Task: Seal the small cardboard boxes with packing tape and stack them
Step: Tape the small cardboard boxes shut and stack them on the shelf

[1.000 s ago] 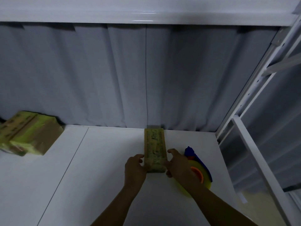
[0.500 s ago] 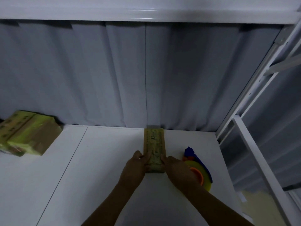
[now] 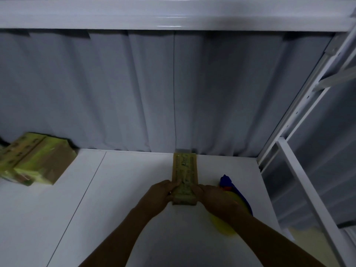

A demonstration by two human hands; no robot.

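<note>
- Gripping the near end of a long, narrow brown cardboard box (image 3: 185, 170) from both sides: left hand (image 3: 159, 195) curled round its left edge, right hand (image 3: 213, 199) curled round its right edge, fingertips up on the top face.
- Lying flat on the white table (image 3: 119, 189), just left of a blue and yellow plastic tape dispenser (image 3: 225, 181), lengthwise away from the body.
- Half hiding that tape dispenser under the right forearm; cannot tell how much tape is on the roll.
- Looks light, judging from the easy two-sided pinch. Probably stiff along the edges and corners, softer across the broad top face, so liable to dent under hard thumbs.
- Faintly shiny on top, perhaps already taped, so possibly slick there. Better held by the side walls near the corners.
- For lifting, worth taking hold nearer mid-length, or at both ends, to keep so long a shape from tipping.
- Well left of the tape dispenser and farther back: a stack of yellowish tape-wrapped cardboard boxes (image 3: 36, 160), presumably the place to stack this one.
- Farthest, behind the tape dispenser: a grey pleated curtain (image 3: 134, 93), down to the table's back edge and close to the box's far end.
</note>
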